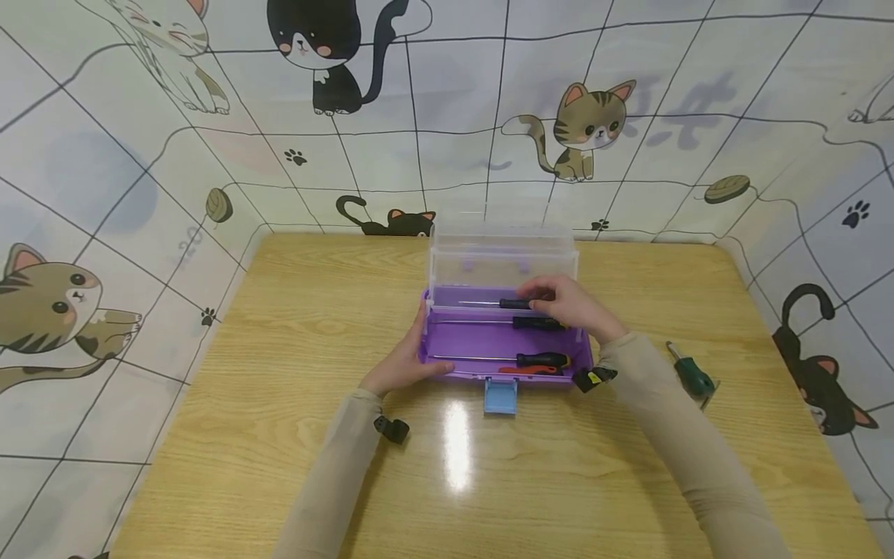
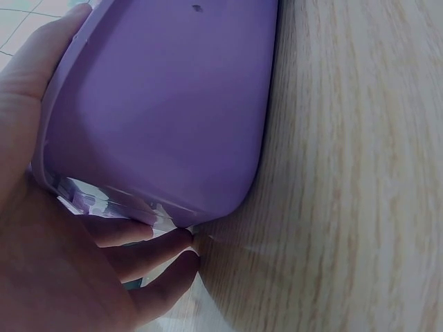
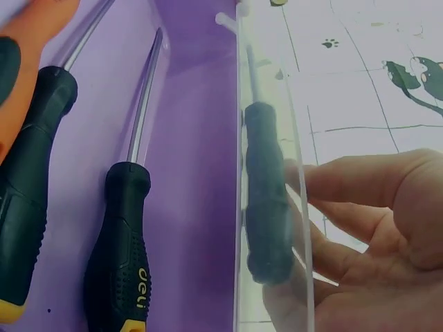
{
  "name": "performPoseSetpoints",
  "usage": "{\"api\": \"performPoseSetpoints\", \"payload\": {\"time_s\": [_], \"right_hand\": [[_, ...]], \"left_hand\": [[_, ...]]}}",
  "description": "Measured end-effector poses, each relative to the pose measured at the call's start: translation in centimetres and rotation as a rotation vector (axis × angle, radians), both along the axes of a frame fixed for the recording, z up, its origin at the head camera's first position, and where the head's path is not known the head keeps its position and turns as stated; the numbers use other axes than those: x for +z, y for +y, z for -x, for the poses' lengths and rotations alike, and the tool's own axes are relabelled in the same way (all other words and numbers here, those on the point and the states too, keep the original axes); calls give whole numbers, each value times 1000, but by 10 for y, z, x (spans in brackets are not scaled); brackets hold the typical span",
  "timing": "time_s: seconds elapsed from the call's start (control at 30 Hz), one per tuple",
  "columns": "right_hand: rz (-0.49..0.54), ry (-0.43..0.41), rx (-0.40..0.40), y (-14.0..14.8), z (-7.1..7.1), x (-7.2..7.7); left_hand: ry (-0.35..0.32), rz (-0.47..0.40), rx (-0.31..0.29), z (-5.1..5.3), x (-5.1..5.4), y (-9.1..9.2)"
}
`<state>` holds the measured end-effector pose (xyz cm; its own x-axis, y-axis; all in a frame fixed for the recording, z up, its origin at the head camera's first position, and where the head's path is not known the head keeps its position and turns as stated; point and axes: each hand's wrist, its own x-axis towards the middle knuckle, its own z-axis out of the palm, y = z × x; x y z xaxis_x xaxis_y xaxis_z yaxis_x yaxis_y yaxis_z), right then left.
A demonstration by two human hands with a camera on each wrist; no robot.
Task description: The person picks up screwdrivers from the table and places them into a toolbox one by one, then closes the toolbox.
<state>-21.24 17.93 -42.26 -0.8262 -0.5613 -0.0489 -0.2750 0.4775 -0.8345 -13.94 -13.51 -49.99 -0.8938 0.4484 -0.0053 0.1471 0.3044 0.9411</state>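
While L grip (image 1: 403, 363) clasps purple box (image 1: 475, 340), scrdrvr (image 1: 514, 303) at bent R grip (image 1: 569, 301), hold unclear.

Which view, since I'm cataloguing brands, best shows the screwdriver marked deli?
The right wrist view: the screwdriver appears large, its yellow lettering readable. The head view shows it small, inside the purple box; the left wrist view shows none of it.
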Motion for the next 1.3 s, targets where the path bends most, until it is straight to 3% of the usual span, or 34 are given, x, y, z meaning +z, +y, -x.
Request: {"api": "performPoseSetpoints", "payload": {"time_s": [0.33, 0.97, 1.3], "right_hand": [[-31, 57, -66, 7, -13, 6], [-51, 116, -72, 36, -22, 15], [-63, 136, -76, 47, -32, 20]], "left_hand": [[-23, 49, 9, -2, 1, 0], [-28, 69, 19, -1, 0, -1], [-18, 32, 10, -1, -1, 0]]}}
